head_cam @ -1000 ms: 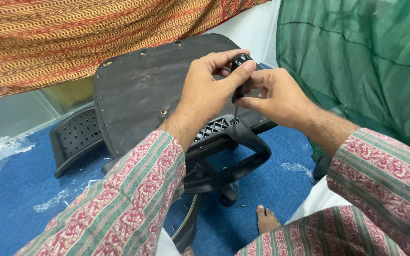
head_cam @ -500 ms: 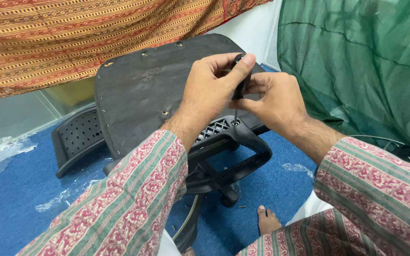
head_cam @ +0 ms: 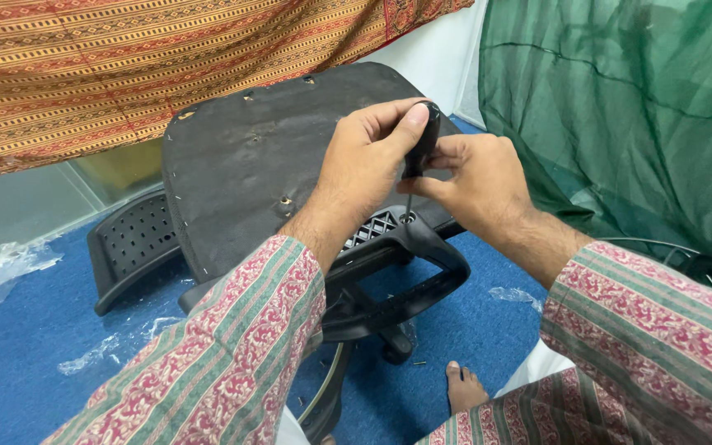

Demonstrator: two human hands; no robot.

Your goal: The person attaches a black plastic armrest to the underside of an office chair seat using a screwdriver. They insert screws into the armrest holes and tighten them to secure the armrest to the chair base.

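Note:
An office chair lies on its side with the black fabric underside of its seat facing me. My left hand wraps over the top of a black-handled screwdriver. My right hand pinches the same handle lower down. The thin metal shaft points down into the black plastic armrest bracket bolted to the seat edge. Both patterned sleeves fill the lower part of the view.
A perforated black chair back lies on the blue carpet at left. Clear plastic wrap sits further left. Striped cloth hangs behind, green netting at right. A bare foot rests below.
Both hands have shifted slightly on the screwdriver handle, fingers regripping as it turns. The chair has stayed where it was.

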